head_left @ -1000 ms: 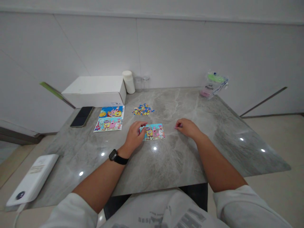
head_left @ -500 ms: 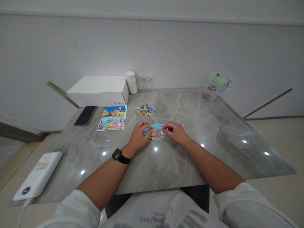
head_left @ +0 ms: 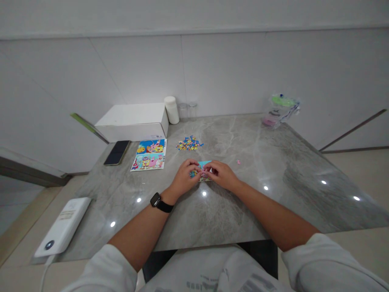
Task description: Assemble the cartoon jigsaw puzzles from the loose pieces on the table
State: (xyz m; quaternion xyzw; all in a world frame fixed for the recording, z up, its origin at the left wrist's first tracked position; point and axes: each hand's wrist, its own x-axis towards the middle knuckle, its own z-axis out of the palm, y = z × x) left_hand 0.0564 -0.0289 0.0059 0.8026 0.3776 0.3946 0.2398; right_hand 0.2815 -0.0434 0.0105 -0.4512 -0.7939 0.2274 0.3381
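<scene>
Turquoise cartoon picture (head_left: 204, 164), partly under both hands (head_left: 184, 177) (head_left: 224, 175)

Under dim, greyish light, small white glare spots (head_left: 204, 194) dot the tabletop (head_left: 227, 221), and fine details look blurred.

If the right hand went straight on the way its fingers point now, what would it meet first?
Most likely the left hand: the right hand points across the small cartoon picture toward it from close by. Depth is unclear, so I can't tell whether the two touch.
</scene>
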